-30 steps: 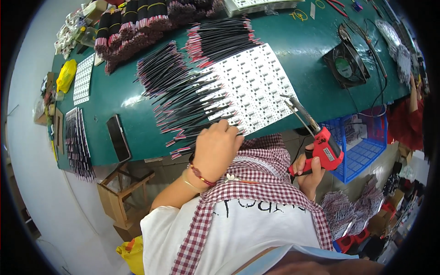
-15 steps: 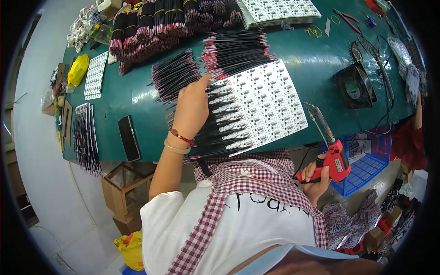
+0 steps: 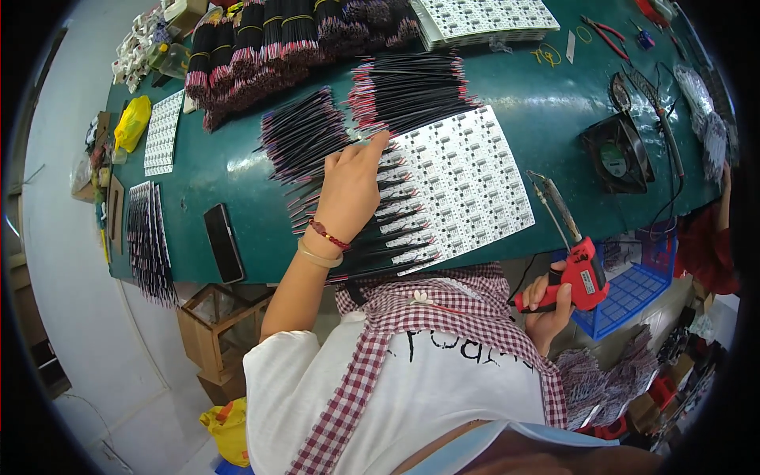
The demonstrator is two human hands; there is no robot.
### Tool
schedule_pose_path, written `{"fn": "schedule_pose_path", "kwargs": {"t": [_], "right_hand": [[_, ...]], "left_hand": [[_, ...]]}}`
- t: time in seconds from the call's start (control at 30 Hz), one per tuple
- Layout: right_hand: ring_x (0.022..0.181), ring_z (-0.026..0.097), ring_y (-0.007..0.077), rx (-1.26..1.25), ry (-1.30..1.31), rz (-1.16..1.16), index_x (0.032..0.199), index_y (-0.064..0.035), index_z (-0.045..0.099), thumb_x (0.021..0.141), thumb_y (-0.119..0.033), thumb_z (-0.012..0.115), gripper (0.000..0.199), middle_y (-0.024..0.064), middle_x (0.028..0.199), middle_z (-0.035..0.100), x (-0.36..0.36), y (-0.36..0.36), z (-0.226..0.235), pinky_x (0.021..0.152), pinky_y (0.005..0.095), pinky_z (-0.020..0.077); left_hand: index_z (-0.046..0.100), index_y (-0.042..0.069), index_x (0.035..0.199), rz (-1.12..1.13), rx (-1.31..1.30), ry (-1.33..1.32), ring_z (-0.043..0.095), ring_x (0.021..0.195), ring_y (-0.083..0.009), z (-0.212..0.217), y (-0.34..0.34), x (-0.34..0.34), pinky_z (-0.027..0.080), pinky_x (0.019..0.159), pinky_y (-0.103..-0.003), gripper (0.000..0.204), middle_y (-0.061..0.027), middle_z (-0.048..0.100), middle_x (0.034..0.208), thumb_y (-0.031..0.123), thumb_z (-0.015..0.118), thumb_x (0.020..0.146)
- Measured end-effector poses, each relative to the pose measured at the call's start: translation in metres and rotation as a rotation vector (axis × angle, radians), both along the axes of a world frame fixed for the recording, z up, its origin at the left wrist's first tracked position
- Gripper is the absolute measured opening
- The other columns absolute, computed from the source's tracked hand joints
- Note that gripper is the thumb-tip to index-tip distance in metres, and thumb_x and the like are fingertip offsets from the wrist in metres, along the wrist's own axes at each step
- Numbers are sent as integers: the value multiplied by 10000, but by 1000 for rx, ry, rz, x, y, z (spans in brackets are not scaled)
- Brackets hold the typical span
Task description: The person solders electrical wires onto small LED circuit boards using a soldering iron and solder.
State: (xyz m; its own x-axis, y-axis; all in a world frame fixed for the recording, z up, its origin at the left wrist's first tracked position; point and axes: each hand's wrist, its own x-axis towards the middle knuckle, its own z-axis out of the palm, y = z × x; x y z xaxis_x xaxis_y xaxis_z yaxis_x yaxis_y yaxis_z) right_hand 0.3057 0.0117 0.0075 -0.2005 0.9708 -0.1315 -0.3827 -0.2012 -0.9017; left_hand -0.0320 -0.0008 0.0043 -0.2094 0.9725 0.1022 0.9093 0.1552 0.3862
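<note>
My left hand [image 3: 352, 186] reaches over the upper left corner of a white sheet of printed circuit boards [image 3: 467, 186], its fingers pinched together on a thin black wire mostly hidden by the hand. A row of black wires [image 3: 400, 228] lies along the sheet's left edge, their tips on the boards. Beyond the hand are two piles of loose wires, a left pile [image 3: 305, 131] and a right pile with red ends [image 3: 412, 89]. My right hand [image 3: 548, 305] grips a red soldering gun [image 3: 584, 277], its tip pointing up beside the sheet's right edge.
Bundled wires [image 3: 261, 47] and stacked board sheets [image 3: 483, 20] lie at the back. A black fan [image 3: 617, 154], pliers [image 3: 606, 36] and a soldering iron [image 3: 669, 131] are at right. A phone [image 3: 224, 243] and wired boards [image 3: 149, 237] lie left. A blue crate [image 3: 625, 297] stands below right.
My left hand has moved to the right, bringing its fingertips to the sheet's upper left corner. The right hand and soldering gun have barely moved.
</note>
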Motion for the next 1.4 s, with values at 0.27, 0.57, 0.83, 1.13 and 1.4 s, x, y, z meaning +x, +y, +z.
{"fn": "schedule_pose_path", "kwargs": {"t": [0.27, 0.57, 0.83, 1.13, 1.4], "right_hand": [[442, 359, 101, -5, 12, 2, 1176, -7, 405, 965, -344, 424, 397, 47, 573, 441, 3, -2, -2, 440, 253, 331], [434, 361, 104, 1, 22, -16, 1171, -13, 415, 961, -345, 427, 393, 48, 570, 444, 6, -4, -1, 431, 258, 336], [435, 363, 105, 30, 53, -13, 1177, -11, 417, 967, -332, 418, 384, 50, 576, 443, 13, -7, -3, 428, 258, 347], [442, 373, 104, 70, 66, -67, 1175, -9, 418, 966, -337, 422, 389, 50, 586, 451, 23, -9, -1, 429, 261, 359], [441, 370, 105, 67, 54, -142, 1172, -12, 420, 964, -339, 426, 387, 49, 584, 448, 34, -12, -5, 420, 264, 349]], "left_hand": [[445, 83, 1290, -5, 5, 116, 558, 981, -248, -1, 3, 4, 375, 887, -399, 587, -65, 635, 1061, -117, 486, 740], [461, 94, 1281, -51, 13, 219, 562, 848, -229, 4, 7, 3, 385, 811, -376, 612, -52, 624, 932, -106, 511, 705], [460, 70, 1267, -110, -47, 258, 588, 936, -239, 11, 5, 2, 378, 831, -369, 560, -73, 627, 1004, -79, 494, 728], [399, 12, 1294, -207, -30, 125, 614, 789, -324, 12, 68, 29, 453, 628, -476, 557, -181, 632, 792, -25, 504, 748], [419, 54, 1275, -201, -147, 246, 616, 768, -295, 24, 84, 50, 381, 662, -457, 506, -119, 652, 852, 24, 504, 776]]}}
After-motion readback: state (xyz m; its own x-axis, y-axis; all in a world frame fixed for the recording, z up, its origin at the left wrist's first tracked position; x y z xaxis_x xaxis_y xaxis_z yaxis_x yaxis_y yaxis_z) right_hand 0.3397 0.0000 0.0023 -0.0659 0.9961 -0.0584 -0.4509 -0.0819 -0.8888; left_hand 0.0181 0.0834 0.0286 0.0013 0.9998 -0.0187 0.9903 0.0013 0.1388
